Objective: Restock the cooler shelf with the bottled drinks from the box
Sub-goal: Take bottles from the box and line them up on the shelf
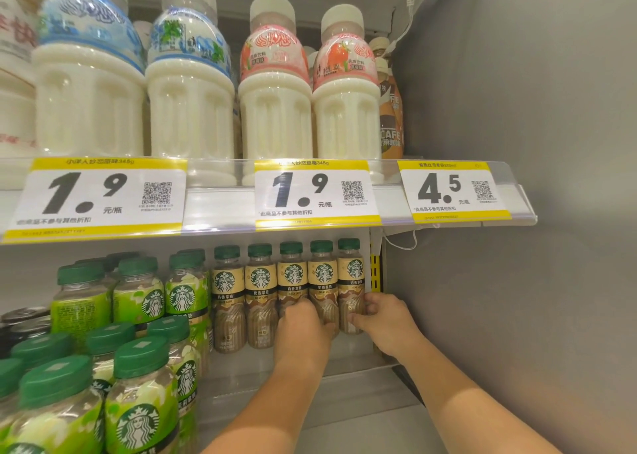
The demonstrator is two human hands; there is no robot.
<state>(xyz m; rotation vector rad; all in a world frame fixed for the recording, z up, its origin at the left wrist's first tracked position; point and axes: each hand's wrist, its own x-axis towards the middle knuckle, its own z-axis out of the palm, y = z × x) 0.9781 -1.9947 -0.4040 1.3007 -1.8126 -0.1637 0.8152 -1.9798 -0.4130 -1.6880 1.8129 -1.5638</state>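
A row of several brown latte bottles with green caps stands upright at the back of the lower cooler shelf. My left hand is wrapped around the lower part of two bottles right of the row's middle. My right hand grips the rightmost latte bottle at its base, against the cooler's right wall. The box is out of view.
Green-labelled bottles crowd the lower shelf's left and front. Dark cans sit at far left. The upper shelf holds white milk-drink bottles above price tags. The grey cooler wall closes the right side.
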